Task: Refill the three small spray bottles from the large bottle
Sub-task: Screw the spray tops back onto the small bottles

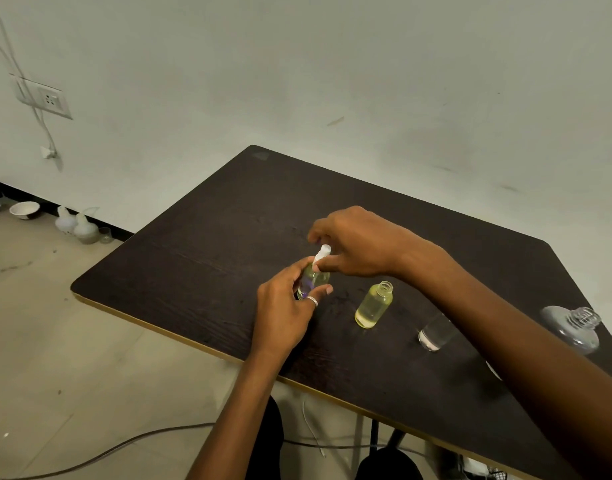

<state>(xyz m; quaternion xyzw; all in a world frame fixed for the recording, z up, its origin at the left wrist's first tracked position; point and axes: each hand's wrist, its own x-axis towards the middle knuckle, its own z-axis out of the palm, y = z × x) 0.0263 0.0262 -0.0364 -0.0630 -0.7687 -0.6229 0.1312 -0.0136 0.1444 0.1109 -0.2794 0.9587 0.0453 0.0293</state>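
Two hands on a small clear spray bottle (313, 280) of pale yellow liquid, dark wood-grain table (228, 220).
Left hand (284, 306) grips its body; right hand (356, 244) pinches its white spray top (322, 252). To the right: an uncapped yellow-filled small bottle (373, 305), a clear small bottle (434, 336) partly hidden, a large clear bottle (571, 327).

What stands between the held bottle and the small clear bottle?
The head view shows one uncapped bottle of yellowish liquid standing there, apart from both.

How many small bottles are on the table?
3. Held bottle in the left hand, right hand at its cap; open bottle, yellowish, beside it; clear bottle partly behind the right forearm.
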